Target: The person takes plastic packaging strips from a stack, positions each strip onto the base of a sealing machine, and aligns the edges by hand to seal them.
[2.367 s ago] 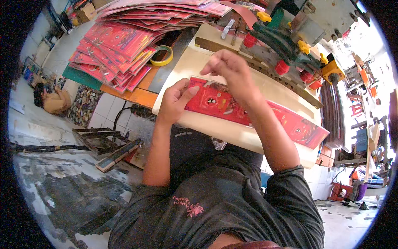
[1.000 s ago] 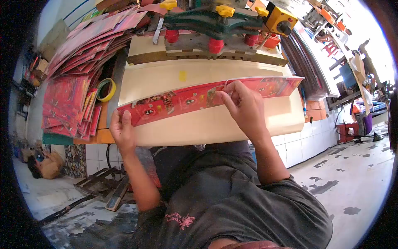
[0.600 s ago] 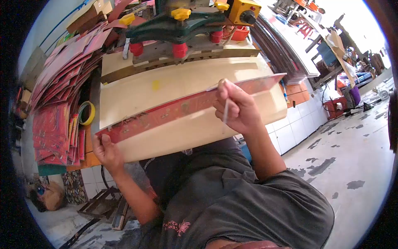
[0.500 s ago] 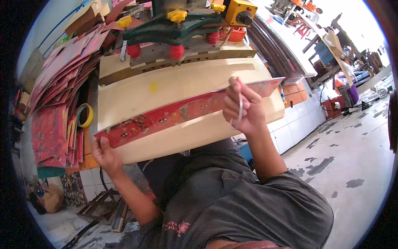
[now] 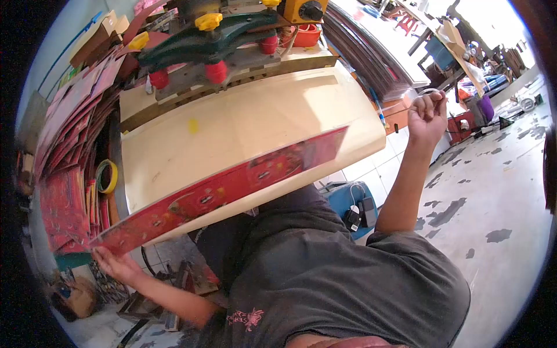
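Red printed strip (image 5: 223, 194) stretches aslant over the near part of the cream surface (image 5: 243, 127), its lower left end jutting past the corner. My left hand (image 5: 119, 267) is at that end, its fingers touching it; blur keeps me from telling how far they are closed. My right hand (image 5: 428, 116) is raised off to the right, well apart from the red one, with its fingers curled and pinched on a thin pale strip (image 5: 429, 90). At the far side stands a dark green frame (image 5: 191, 49) with yellow knobs (image 5: 209, 22) on top and red feet (image 5: 215, 71) below, a yellow box (image 5: 304, 10) near its right end. To my left, a roll of yellow tape (image 5: 114, 178) sits beside heaped red sheets (image 5: 64, 200).
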Tool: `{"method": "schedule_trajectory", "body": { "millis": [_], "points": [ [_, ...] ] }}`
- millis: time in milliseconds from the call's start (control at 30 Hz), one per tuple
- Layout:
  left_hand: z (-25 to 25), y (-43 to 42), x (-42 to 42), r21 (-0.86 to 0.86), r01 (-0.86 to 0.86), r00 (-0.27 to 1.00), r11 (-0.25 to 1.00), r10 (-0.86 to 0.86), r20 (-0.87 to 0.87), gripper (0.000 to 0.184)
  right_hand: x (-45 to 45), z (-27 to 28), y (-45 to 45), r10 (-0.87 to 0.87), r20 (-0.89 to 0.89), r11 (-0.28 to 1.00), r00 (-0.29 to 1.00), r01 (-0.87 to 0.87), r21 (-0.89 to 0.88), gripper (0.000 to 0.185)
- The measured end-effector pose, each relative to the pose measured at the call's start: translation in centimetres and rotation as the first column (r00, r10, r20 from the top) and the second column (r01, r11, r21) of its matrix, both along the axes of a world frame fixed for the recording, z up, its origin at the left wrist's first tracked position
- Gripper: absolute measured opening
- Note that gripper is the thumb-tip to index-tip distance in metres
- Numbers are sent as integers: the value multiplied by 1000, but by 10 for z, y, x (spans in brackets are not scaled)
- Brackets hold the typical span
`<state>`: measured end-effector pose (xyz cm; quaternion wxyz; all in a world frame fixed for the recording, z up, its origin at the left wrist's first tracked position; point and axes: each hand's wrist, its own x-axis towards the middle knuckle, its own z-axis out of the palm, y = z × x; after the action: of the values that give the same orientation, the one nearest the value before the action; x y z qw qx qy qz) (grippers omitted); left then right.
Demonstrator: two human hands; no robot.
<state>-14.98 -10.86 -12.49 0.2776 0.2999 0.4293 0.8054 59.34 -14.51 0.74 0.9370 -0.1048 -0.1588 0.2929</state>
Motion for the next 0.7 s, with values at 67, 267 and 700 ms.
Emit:
{"method": "schedule_trajectory", "body": {
  "millis": [67, 267, 700],
  "points": [
    [1, -12, -11, -45, -61, 997, 997, 58, -48, 45, 21, -11, -4, -93, 69, 995, 993, 95, -34, 25],
    [-12, -21, -39, -61, -96, 992, 994, 90, -85, 46, -51, 3, 18, -116, 622, 820, 774, 428, -380, 27],
    [-22, -25, -87, 23, 103, 995, 994, -103, 2, 53, -91, 10, 12, 608, 769, 776, 198, 56, -629, 30]
  ]
}}
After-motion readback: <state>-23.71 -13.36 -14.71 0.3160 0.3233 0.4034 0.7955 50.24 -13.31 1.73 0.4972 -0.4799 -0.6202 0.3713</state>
